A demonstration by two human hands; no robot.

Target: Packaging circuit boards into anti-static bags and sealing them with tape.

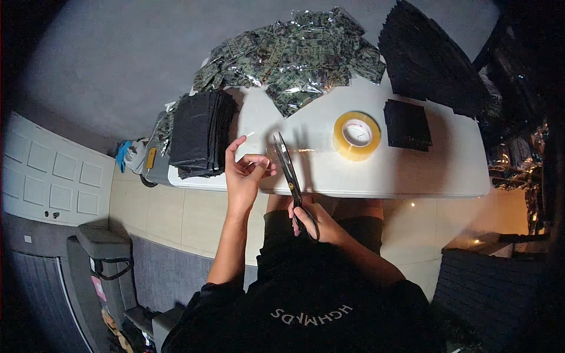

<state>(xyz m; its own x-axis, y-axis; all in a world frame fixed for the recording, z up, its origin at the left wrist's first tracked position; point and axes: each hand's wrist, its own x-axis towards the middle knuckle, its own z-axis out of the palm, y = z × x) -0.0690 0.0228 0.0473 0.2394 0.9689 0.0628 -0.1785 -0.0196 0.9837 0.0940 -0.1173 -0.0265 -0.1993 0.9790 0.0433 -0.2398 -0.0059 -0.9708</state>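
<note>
1. The strip of clear tape [259, 154] is pinched between the fingertips of my left hand [244, 173], held just over the near edge of the white table [412, 170]; it is thin and see-through, so I cannot tell how long it runs
2. The scissors [288, 167] are in my right hand [315, 220], fingers clenched through the black loops, blades parted a little and pointing up beside the strip
3. As I judge it, the strip is not yet cut: the blades stand apart and sit just beside my left fingers
4. The roll of tape [356, 135] lies flat on the table, well apart from both hands
5. A pile of black bags [200, 132] sits at the table's left end, near my left hand, and a smaller black stack [407, 125] lies right of the roll
6. A heap of shiny printed packets [294, 56] covers the far side, seemingly waiting their turn; how many are finished I cannot tell
</note>
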